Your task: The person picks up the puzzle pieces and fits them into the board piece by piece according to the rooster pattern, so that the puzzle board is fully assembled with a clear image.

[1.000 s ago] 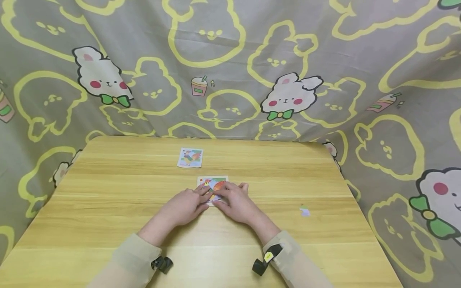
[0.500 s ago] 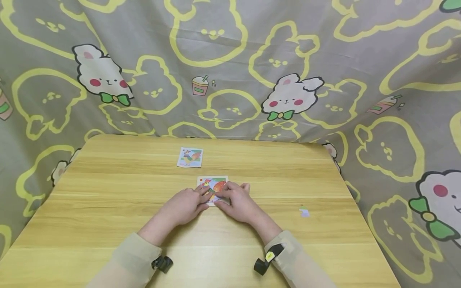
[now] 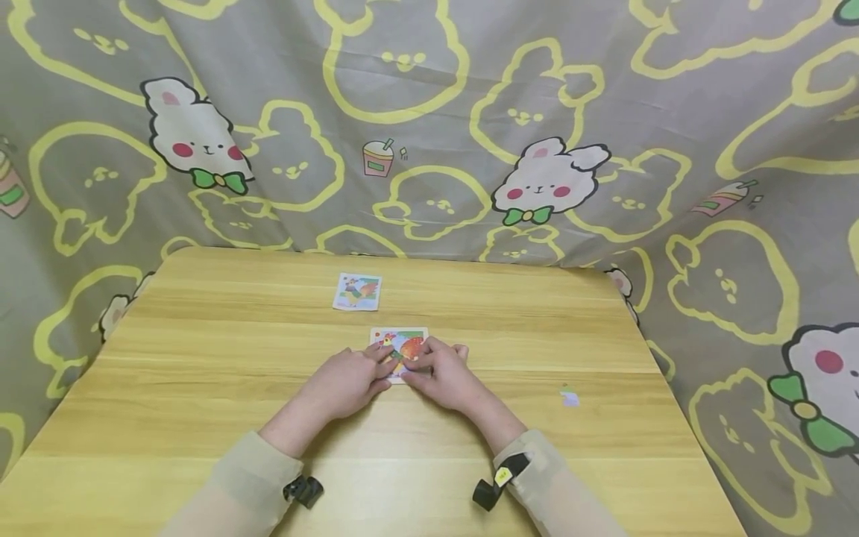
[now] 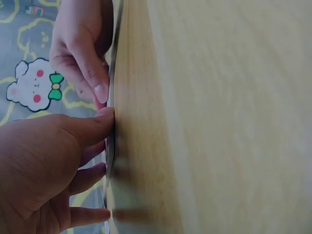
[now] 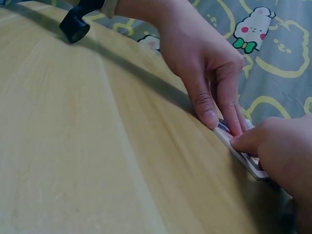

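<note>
A small jigsaw puzzle (image 3: 411, 344) with a rooster picture and a pale border lies on the table, partly covered by both hands. My left hand (image 3: 347, 382) rests on its left part, fairly straight fingertips on the picture and thumb along the near edge. From the right, my right hand (image 3: 444, 374) has bent fingers on the picture, with its thumb low at the near border; I cannot tell whether it pinches a piece. In the right wrist view, the right hand (image 5: 285, 151) hides part of the puzzle (image 5: 248, 163), and the left hand (image 5: 202, 63) touches its far part.
Behind the puzzle lies a square picture card (image 3: 358, 291) with a similar rooster. A small pale lilac puzzle piece (image 3: 570, 398) lies to the right on the wooden table (image 3: 201, 358). A patterned grey curtain (image 3: 429, 97) surrounds the table's back and sides.
Both hands stay on the puzzle. The right fingers shift slightly, uncovering a little more of the rooster picture. The whole head view drifts a little.
</note>
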A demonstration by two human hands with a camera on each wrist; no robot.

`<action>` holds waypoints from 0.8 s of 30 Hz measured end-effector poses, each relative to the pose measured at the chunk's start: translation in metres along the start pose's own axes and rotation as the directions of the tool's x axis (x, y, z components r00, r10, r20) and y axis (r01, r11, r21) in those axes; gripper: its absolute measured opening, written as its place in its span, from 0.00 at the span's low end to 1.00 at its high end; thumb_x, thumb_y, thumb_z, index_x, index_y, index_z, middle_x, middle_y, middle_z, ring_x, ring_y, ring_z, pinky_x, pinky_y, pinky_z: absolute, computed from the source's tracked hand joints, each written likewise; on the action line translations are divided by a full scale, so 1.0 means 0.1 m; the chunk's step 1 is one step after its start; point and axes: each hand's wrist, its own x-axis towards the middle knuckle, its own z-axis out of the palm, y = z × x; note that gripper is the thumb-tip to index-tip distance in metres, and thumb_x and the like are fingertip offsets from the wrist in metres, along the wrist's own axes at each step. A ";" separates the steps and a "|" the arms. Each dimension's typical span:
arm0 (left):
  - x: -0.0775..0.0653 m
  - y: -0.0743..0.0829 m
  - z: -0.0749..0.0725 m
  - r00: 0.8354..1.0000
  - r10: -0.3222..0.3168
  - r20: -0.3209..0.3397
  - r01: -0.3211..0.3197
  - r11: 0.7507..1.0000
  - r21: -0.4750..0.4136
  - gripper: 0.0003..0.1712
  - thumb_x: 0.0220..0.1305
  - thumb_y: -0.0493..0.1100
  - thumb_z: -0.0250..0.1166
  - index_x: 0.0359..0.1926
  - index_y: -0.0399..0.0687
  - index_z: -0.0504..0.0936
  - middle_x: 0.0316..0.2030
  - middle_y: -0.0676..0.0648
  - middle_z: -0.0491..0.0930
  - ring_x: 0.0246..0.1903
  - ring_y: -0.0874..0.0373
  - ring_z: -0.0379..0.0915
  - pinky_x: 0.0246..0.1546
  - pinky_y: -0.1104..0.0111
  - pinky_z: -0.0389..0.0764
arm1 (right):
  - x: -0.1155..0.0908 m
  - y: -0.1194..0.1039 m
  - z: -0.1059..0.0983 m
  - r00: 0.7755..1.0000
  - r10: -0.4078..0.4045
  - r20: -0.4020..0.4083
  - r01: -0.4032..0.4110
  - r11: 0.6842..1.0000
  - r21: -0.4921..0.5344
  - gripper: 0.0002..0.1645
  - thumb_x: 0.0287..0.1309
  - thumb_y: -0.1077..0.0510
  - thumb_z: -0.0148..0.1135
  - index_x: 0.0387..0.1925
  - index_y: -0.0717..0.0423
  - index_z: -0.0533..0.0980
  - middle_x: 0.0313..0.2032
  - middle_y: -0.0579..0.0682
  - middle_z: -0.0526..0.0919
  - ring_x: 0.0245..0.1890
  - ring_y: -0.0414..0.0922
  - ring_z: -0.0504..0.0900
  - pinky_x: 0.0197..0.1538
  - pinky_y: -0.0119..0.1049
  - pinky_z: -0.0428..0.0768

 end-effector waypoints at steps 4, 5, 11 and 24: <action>0.00 0.00 0.00 1.000 -0.015 -0.001 0.015 1.000 -0.025 0.26 0.78 0.52 0.65 0.71 0.49 0.81 0.75 0.38 0.68 0.72 0.36 0.66 0.61 0.30 0.71 | 0.00 0.00 -0.01 0.999 0.037 0.009 -0.037 0.999 0.034 0.15 0.66 0.52 0.75 0.49 0.55 0.90 0.38 0.39 0.76 0.36 0.37 0.74 0.50 0.48 0.56; 0.00 0.00 -0.01 1.000 -0.022 0.006 0.023 0.999 -0.046 0.26 0.78 0.52 0.64 0.71 0.50 0.80 0.76 0.37 0.66 0.73 0.35 0.63 0.61 0.28 0.69 | -0.01 0.00 -0.01 0.999 0.042 0.010 -0.042 0.999 0.034 0.15 0.66 0.52 0.74 0.49 0.55 0.90 0.38 0.39 0.76 0.36 0.37 0.74 0.50 0.48 0.56; 0.00 -0.03 -0.01 0.998 -0.036 0.041 0.042 0.990 -0.134 0.27 0.79 0.52 0.62 0.73 0.50 0.78 0.78 0.36 0.60 0.77 0.31 0.52 0.61 0.23 0.62 | -0.04 0.01 0.01 0.999 0.035 0.013 -0.035 0.999 0.009 0.17 0.69 0.50 0.72 0.53 0.53 0.89 0.38 0.38 0.75 0.34 0.37 0.72 0.50 0.47 0.56; 0.01 -0.03 -0.01 0.997 -0.060 0.056 0.067 0.986 -0.150 0.26 0.78 0.52 0.64 0.71 0.50 0.80 0.78 0.38 0.61 0.77 0.33 0.54 0.62 0.24 0.62 | -0.27 0.06 -0.30 0.995 -0.079 0.066 0.077 0.996 0.036 0.22 0.71 0.51 0.70 0.61 0.55 0.85 0.47 0.46 0.80 0.38 0.42 0.76 0.52 0.48 0.56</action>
